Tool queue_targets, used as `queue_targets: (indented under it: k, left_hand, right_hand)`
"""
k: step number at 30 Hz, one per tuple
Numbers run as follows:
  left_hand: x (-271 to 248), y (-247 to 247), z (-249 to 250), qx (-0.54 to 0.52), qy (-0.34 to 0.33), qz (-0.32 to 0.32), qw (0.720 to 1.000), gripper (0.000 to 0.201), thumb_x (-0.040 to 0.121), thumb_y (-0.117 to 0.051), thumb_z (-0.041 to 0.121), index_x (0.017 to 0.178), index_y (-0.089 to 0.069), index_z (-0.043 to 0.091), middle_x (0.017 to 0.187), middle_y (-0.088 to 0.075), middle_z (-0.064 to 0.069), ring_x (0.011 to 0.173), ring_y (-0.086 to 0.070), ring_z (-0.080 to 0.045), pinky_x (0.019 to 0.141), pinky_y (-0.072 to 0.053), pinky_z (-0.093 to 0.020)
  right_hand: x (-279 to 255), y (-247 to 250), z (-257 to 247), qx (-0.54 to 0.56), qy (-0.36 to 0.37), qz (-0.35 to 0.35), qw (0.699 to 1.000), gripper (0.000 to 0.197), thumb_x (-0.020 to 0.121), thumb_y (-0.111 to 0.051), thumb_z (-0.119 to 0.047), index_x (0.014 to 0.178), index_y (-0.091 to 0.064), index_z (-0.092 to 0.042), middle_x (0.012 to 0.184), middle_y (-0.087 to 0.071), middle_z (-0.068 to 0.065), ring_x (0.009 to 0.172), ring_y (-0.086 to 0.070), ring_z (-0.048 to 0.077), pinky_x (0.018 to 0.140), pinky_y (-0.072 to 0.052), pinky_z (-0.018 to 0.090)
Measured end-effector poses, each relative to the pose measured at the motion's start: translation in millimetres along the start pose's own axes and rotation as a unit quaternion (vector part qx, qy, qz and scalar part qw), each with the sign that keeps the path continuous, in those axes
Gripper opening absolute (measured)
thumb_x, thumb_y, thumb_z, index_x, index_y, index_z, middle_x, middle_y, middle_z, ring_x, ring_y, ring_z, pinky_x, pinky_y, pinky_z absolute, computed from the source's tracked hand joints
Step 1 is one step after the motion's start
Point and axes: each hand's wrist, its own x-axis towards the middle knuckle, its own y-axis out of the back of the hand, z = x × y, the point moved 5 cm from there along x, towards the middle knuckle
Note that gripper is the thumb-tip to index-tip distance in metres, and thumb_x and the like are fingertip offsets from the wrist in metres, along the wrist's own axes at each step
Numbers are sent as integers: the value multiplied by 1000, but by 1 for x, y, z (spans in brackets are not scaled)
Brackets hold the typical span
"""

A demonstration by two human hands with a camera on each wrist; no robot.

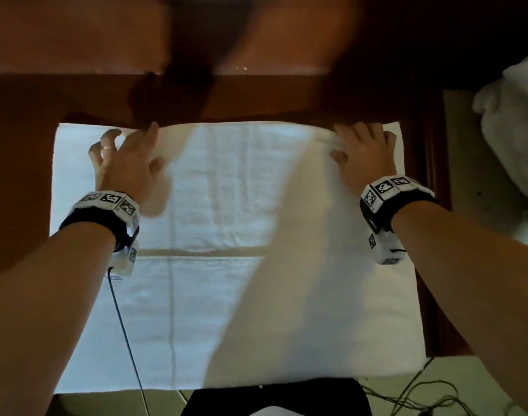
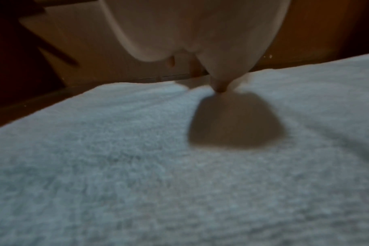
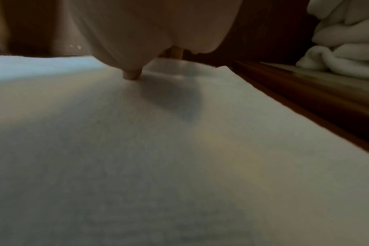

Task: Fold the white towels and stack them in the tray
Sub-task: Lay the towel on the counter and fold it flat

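White towel spread flat over wooden surface for folding; left hand and right hand pinching far edge, fingers curled, aligning corners.

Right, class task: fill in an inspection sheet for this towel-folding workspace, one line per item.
Surface: brown wooden table, mostly covered.
Job's things: white towel spread flat; tray not seen.
Clutter: heap of unfolded white towels at right.
Hands: left hand and right hand at the towel's far edge; grip unclear.
Cables: black cable from left wrist; loose wires on floor.
Surroundings: dim, blurred; nothing else seen.
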Motion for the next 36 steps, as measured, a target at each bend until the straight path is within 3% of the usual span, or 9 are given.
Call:
queue_targets:
  k: [4,7,10,14,18,21,28,33,36]
  left_hand:
    - [4,11,9,18,-16,53,998,24,94,-59,22,108,-66,4,112,-60,-19,117,-46,-47,104,-28,-58]
    - [7,36,10,-26,-8,82,996,26,91,-57,24,101,-61,1,102,-63,-24,108,-55,-44,99,-36,-52]
    - [-1,73,12,-115,32,106,987,23,90,-59,27,92,-53,5,67,-51,-15,67,-52,-39,63,-43,-46]
    - [-27,107,12,-81,-16,116,990,20,87,-58,27,87,-49,9,57,-38,0,56,-47,-31,66,-38,-40]
    - [-67,119,3,64,-55,37,996,27,90,-52,37,74,-52,15,61,-47,2,55,-45,-25,77,-41,-41]
    - [-116,110,-8,180,-83,-30,980,35,91,-48,47,73,-64,21,82,-67,-5,58,-52,-24,69,-43,-33]
    - [-248,37,-29,141,-204,-7,969,41,48,-99,25,65,-67,5,68,-63,-17,62,-62,-37,64,-52,-48]
    - [-303,-20,-13,134,-243,15,961,25,65,-78,25,81,-69,8,91,-63,-17,85,-64,-39,86,-44,-54]
    - [-308,-44,-1,103,-260,0,960,55,67,-79,22,118,-65,6,117,-64,-21,105,-64,-43,94,-46,-56]
  right_hand:
    - [14,14,-2,-8,0,-10,1000,25,91,-62,-26,109,-63,-8,114,-56,14,112,-44,37,92,-30,47]
    - [26,42,-2,20,-6,0,1000,21,91,-62,-25,103,-62,-7,110,-58,13,109,-49,36,94,-31,45]
    - [28,79,-3,97,-48,50,993,16,90,-59,-25,97,-61,-11,80,-58,9,91,-58,39,90,-41,43]
    - [2,113,-14,89,-41,49,994,13,93,-54,-24,100,-58,-13,69,-53,3,78,-52,32,93,-36,42]
    - [-51,121,-23,27,-5,37,999,9,94,-51,-29,96,-53,-20,74,-59,-1,71,-54,28,92,-23,40]
    - [-110,111,-29,6,1,11,1000,8,94,-53,-30,92,-51,-22,81,-57,-5,72,-51,25,91,-22,42]
    - [-246,55,-37,-38,13,36,999,15,83,-70,-18,95,-62,-17,93,-58,4,85,-58,32,83,-26,45]
    - [-308,-9,-26,-109,-15,-127,986,31,73,-72,-16,102,-63,-18,101,-57,6,95,-56,31,88,-35,49]
    - [-316,-18,-23,-117,-21,-135,984,43,64,-78,-15,103,-63,-18,106,-58,7,95,-56,33,84,-41,48]
